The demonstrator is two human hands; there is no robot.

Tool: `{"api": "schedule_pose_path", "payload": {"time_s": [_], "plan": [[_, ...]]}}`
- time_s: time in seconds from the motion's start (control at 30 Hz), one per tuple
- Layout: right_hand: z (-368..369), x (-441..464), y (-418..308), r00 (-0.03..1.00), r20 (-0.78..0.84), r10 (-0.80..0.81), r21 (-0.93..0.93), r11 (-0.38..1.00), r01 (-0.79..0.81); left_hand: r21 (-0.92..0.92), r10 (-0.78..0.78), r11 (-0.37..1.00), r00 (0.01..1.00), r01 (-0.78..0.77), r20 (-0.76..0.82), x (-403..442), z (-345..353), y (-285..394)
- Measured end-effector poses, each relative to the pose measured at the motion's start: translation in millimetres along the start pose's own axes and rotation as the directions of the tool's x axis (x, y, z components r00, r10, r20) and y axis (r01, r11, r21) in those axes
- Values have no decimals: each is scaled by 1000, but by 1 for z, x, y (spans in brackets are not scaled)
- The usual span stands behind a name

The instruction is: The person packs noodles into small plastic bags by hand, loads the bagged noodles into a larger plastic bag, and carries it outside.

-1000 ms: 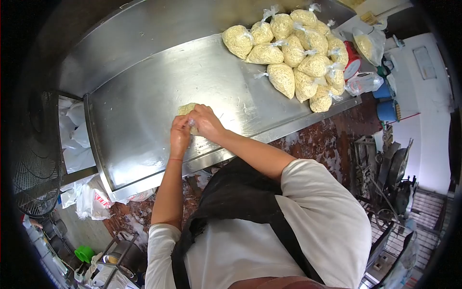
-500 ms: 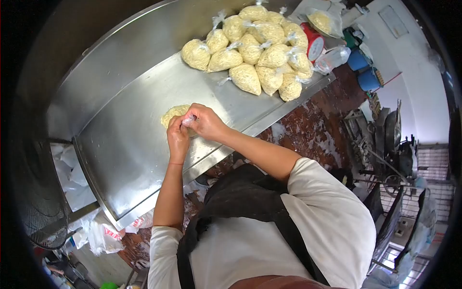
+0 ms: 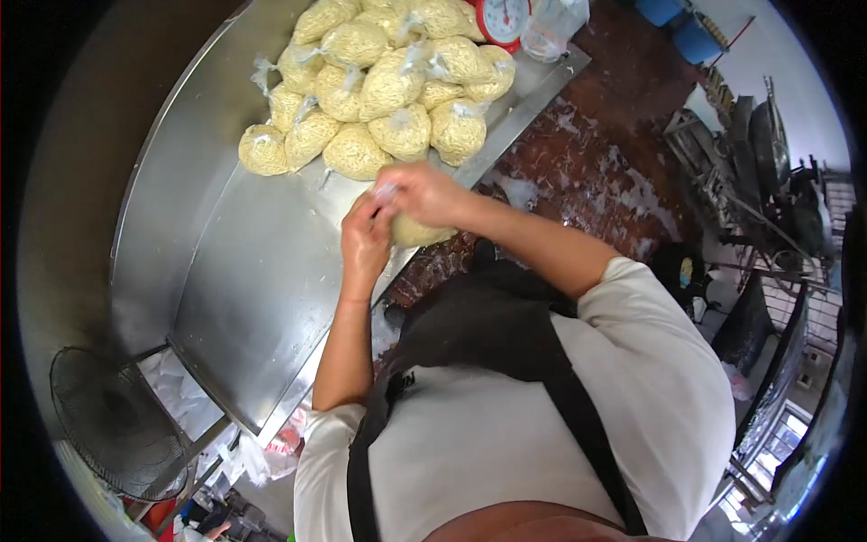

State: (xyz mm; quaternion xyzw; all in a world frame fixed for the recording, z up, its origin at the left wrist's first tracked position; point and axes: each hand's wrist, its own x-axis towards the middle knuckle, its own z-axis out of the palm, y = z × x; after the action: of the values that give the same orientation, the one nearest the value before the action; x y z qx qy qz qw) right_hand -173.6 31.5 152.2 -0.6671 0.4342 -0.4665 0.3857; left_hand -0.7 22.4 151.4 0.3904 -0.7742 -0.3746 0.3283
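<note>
From the head camera, both hands meet over the front edge of the worktop [image 3: 262, 262], working at one clear bag of pale yellow stuff, the held bag [image 3: 417, 232]. The left hand [image 3: 366, 237] comes in from the left with its fingertips drawn together at the gathered plastic neck [image 3: 386, 191]; the right hand [image 3: 429, 194] crosses from the right, its fingers curled in and pinching the same neck. The fingers are blurred and partly cover one another, so I cannot tell which fingertip carries the plastic or whether there is a knot in it.

The relation that counts is neck to body: the neck sits up between the two hands, while the filled part lies below the right hand, on the side towards the apron [image 3: 479, 316]. Its long axis, as far as it shows, slants from the neck down and to the right. The right hand is nearer to the filled part and hides its upper side; the left hand is just beside it. Whether its underside rests on the metal or hangs past the edge, I cannot tell.

Beyond the hands, a pile of filled bags [image 3: 388, 86] sits at the far end, its closest bags just past the right hand, with a red scale [image 3: 504, 18] behind them
</note>
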Motion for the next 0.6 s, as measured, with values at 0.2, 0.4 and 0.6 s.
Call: {"api": "schedule_pose_path", "payload": {"time_s": [0.2,0.4,0.6], "plan": [[-149,-66,-4,909,-361,208,65,978,-198,-204,4,979,989,27,151,92,74,62],[-222,-156,20,653,-730,202,-55,935,-351,-407,-43,895,944,182,328,136,129,29],[-245,-255,17,85,-944,319,217,794,-568,-482,145,838,746,257,650,168,231,22]]}}
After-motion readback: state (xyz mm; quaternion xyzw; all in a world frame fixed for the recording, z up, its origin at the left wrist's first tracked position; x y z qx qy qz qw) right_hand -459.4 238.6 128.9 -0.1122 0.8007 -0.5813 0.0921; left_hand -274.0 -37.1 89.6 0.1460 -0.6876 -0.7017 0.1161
